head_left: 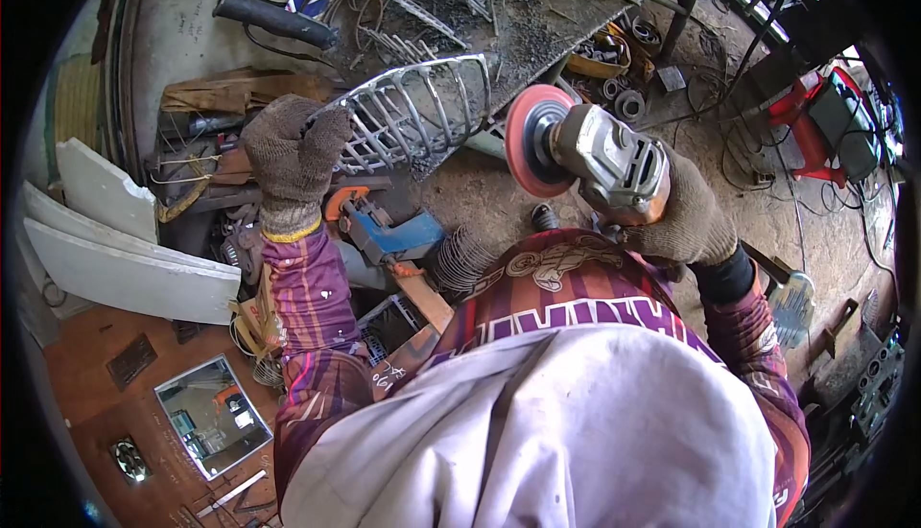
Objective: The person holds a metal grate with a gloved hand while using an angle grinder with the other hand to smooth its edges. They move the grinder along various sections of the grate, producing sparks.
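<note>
A gloved left hand (291, 152) grips the wire grille (414, 111) at its left end; an angle grinder (595, 159) sits right of it in the right hand (683, 216). A workbench (537, 10) stands behind both.

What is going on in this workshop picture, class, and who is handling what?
A person in knitted work gloves is working metal. The left hand grips one end of a curved metal grille and holds it up above a cluttered workbench. The right hand holds an angle grinder, its pink disc just right of the grille; contact cannot be told. Scrap metal and tools lie around.
</note>
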Action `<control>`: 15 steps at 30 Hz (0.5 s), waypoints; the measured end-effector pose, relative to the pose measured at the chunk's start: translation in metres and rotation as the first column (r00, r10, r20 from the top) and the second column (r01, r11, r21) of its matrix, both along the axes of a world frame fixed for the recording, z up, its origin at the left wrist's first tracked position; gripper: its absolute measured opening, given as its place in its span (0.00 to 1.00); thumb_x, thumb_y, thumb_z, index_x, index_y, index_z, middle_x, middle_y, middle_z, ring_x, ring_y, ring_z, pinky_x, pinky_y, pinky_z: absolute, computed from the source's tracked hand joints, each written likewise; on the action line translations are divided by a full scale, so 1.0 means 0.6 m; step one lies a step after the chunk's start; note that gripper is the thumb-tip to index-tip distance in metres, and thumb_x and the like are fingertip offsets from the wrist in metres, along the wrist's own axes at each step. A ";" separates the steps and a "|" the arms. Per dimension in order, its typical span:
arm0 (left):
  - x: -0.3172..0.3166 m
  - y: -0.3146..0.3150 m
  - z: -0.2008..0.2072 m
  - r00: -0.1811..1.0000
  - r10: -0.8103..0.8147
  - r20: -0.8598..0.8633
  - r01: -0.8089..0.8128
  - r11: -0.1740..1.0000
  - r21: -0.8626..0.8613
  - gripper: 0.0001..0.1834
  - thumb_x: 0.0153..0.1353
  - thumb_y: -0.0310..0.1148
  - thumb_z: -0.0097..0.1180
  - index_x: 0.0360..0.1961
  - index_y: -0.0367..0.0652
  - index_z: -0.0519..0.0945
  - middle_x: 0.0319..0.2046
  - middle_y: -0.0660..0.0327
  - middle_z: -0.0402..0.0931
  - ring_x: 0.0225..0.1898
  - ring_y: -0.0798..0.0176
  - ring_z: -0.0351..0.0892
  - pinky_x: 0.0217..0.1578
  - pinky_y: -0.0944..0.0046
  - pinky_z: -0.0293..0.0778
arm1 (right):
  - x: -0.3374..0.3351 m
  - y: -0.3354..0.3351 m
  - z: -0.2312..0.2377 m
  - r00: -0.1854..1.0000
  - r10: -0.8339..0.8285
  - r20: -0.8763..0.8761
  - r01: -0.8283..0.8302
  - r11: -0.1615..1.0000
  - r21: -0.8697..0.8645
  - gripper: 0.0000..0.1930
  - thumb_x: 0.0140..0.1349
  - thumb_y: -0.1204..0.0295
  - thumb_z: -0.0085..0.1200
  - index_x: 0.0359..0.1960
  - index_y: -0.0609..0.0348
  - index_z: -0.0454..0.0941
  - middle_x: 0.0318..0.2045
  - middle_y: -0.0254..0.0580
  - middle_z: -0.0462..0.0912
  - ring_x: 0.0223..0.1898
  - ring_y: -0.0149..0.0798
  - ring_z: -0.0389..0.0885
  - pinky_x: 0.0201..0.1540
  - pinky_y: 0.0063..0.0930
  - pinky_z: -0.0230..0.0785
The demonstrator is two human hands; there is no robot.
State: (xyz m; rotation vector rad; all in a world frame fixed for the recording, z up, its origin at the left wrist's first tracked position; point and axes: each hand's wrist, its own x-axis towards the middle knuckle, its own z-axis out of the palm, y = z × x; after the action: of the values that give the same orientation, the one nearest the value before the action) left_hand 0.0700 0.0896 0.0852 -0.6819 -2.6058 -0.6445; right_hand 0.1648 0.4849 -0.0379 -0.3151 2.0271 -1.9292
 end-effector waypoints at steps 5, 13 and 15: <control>-0.005 0.011 -0.008 0.999 -0.016 -0.038 0.013 0.997 -0.071 0.19 0.59 0.45 0.67 0.26 0.37 0.84 0.20 0.58 0.79 0.23 0.59 0.78 0.28 0.59 0.71 | -0.005 -0.016 0.014 0.984 -0.026 -0.174 0.051 0.988 0.146 0.48 0.37 0.63 0.79 0.63 0.64 0.69 0.53 0.54 0.81 0.55 0.49 0.82 0.59 0.39 0.72; -0.005 0.021 -0.007 0.995 -0.013 -0.100 -0.012 0.969 -0.247 0.20 0.58 0.47 0.67 0.29 0.37 0.86 0.22 0.56 0.81 0.25 0.56 0.81 0.30 0.57 0.74 | -0.017 -0.030 0.003 0.983 -0.037 -0.179 0.083 0.962 0.259 0.48 0.36 0.61 0.78 0.63 0.61 0.68 0.52 0.53 0.81 0.55 0.50 0.82 0.58 0.39 0.73; -0.003 0.030 -0.005 0.997 0.014 -0.078 -0.034 0.966 -0.257 0.20 0.58 0.47 0.67 0.29 0.37 0.86 0.22 0.55 0.81 0.25 0.54 0.81 0.30 0.56 0.74 | -0.018 -0.029 -0.003 0.986 -0.036 -0.162 0.083 0.953 0.290 0.48 0.36 0.61 0.78 0.63 0.60 0.68 0.52 0.53 0.81 0.55 0.51 0.82 0.58 0.39 0.73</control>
State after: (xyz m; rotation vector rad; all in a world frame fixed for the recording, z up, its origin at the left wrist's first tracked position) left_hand 0.0682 0.1079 0.0824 -0.7339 -2.6473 -0.2669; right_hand 0.1541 0.4677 -0.0398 -0.3420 2.4140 -1.6435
